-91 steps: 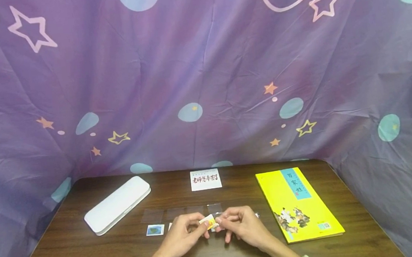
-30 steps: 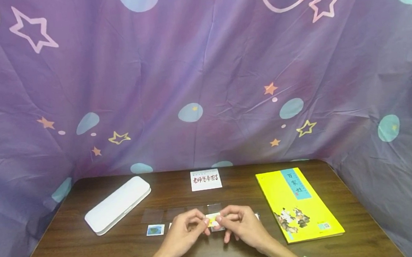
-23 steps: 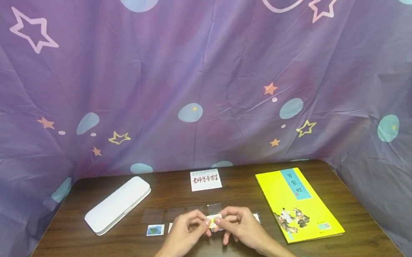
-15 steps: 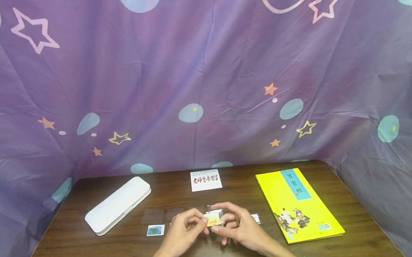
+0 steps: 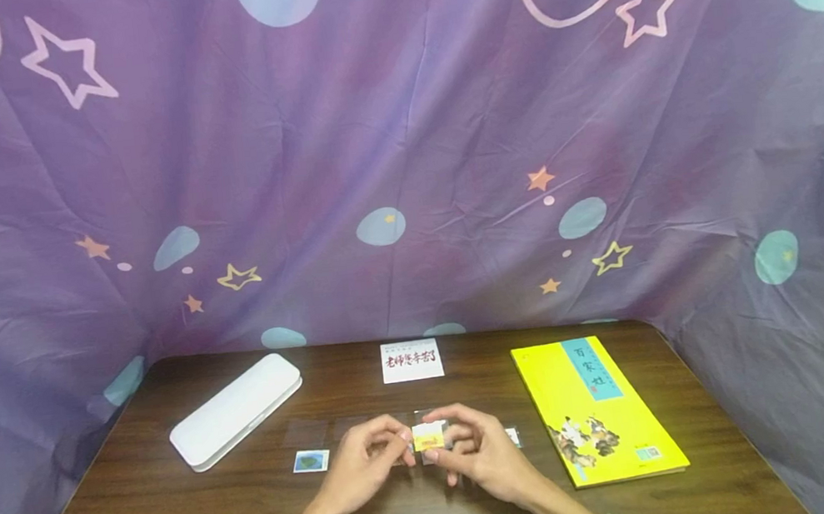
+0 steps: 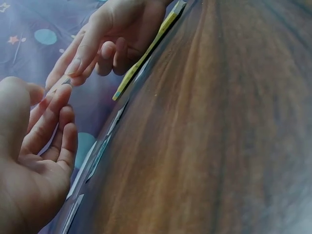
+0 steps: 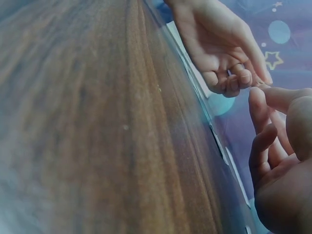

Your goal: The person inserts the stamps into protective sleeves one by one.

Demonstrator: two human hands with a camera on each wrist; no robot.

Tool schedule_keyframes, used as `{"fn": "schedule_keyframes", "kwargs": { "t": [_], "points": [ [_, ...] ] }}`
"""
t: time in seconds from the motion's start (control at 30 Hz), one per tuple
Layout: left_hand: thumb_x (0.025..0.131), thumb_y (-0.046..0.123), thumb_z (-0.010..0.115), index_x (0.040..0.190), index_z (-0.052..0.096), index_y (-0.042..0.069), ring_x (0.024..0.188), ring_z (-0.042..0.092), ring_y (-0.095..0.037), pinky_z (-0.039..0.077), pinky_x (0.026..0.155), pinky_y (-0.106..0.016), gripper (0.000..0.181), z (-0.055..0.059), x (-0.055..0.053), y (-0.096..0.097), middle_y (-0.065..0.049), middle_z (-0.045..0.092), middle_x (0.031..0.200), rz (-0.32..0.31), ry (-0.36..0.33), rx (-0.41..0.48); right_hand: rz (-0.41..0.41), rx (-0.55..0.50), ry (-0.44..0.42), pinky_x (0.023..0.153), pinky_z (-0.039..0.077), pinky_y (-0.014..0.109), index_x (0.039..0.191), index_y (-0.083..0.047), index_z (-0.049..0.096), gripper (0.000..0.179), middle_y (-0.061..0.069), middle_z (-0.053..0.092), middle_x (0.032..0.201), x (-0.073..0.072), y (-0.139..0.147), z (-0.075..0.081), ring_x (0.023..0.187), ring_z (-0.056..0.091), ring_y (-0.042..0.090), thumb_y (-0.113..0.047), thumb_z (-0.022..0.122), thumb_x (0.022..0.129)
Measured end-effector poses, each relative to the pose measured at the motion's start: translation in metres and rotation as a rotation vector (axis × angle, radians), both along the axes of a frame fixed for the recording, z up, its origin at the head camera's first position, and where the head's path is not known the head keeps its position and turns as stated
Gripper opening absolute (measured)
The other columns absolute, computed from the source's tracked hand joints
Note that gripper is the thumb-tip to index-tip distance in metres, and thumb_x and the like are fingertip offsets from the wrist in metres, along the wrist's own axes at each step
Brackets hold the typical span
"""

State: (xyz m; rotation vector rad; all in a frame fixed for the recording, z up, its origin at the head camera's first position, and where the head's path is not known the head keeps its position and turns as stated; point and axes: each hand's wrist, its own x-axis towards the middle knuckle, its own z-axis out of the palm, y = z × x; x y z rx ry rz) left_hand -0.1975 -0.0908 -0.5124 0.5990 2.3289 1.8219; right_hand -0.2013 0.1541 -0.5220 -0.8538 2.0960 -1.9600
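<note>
A small stamp [image 5: 427, 436] with a yellow picture and a white upper part is held up over the table between both hands in the head view. A clear, shiny edge shows along its right side, like a plastic sleeve. My right hand [image 5: 480, 447] grips it between forefinger at the top and thumb at the bottom. With thumb and forefinger together, my left hand [image 5: 366, 464] pinches at its left edge. In the left wrist view the right hand [image 6: 114, 36] and left hand [image 6: 41, 141] meet at the fingertips, where the stamp is almost hidden.
A blue stamp [image 5: 311, 461] lies left of the hands, and another small piece [image 5: 513, 436] shows at the right. Clear sleeves [image 5: 308, 430] lie behind. Farther out are a white case [image 5: 235, 411], a white card with red writing [image 5: 411, 361] and a yellow book [image 5: 589, 431].
The stamp, tilted at first, now lies level. My right forefinger and thumb have spread from its face to its top and bottom edges. My left fingers have shifted slightly left.
</note>
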Motion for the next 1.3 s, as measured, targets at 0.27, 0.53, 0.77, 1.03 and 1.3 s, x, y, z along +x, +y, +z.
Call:
{"fn": "schedule_keyframes", "kwargs": {
  "t": [0.27, 0.53, 0.77, 1.03, 1.3],
  "points": [
    [0.106, 0.025, 0.069, 0.109, 0.074, 0.015, 0.076, 0.072, -0.021, 0.052, 0.066, -0.021, 0.011, -0.0032, 0.0000, -0.0009, -0.005, 0.081, 0.092, -0.048, 0.014, -0.026, -0.008, -0.006, -0.003, 0.044, 0.054, 0.027, 0.141, 0.001, 0.060, 0.049, 0.036, 0.072, 0.089, 0.0006, -0.0003, 0.0017, 0.054, 0.069, 0.017, -0.003, 0.079, 0.096],
    [0.107, 0.026, 0.068, 0.110, 0.074, 0.016, 0.082, 0.075, -0.027, 0.048, 0.067, -0.020, 0.012, -0.0023, 0.0010, 0.0004, -0.006, 0.081, 0.094, -0.056, 0.003, -0.015, -0.006, -0.004, -0.035, 0.042, 0.050, 0.025, 0.142, 0.009, 0.056, 0.053, 0.038, 0.069, 0.086, 0.0010, 0.0001, 0.0023, 0.054, 0.068, 0.017, -0.003, 0.080, 0.096],
    [0.109, 0.026, 0.066, 0.112, 0.074, 0.015, 0.087, 0.078, -0.023, 0.052, 0.073, -0.023, 0.013, -0.0028, 0.0013, 0.0006, -0.008, 0.081, 0.095, -0.075, 0.002, 0.012, 0.002, -0.007, -0.040, 0.041, 0.049, 0.025, 0.143, 0.010, 0.055, 0.054, 0.039, 0.065, 0.082, 0.0020, 0.0001, 0.0020, 0.054, 0.068, 0.014, -0.003, 0.079, 0.096],
    [0.108, 0.024, 0.067, 0.112, 0.074, 0.014, 0.089, 0.078, -0.017, 0.058, 0.082, -0.024, 0.013, -0.0043, 0.0017, 0.0015, -0.009, 0.081, 0.095, -0.091, 0.023, 0.026, 0.007, -0.026, -0.025, 0.042, 0.049, 0.023, 0.142, 0.006, 0.057, 0.051, 0.039, 0.070, 0.088, 0.0022, -0.0004, 0.0009, 0.055, 0.068, 0.008, -0.004, 0.079, 0.097],
    [0.106, 0.023, 0.070, 0.108, 0.074, 0.015, 0.082, 0.078, -0.029, 0.053, 0.066, -0.021, 0.009, -0.0024, 0.0005, 0.0050, -0.007, 0.081, 0.092, -0.074, 0.078, -0.005, 0.005, 0.050, -0.012, 0.049, 0.057, 0.029, 0.143, 0.000, 0.060, 0.049, 0.028, 0.078, 0.095, -0.0022, 0.0027, 0.0016, 0.062, 0.072, 0.012, -0.009, 0.079, 0.098]
  ]
}}
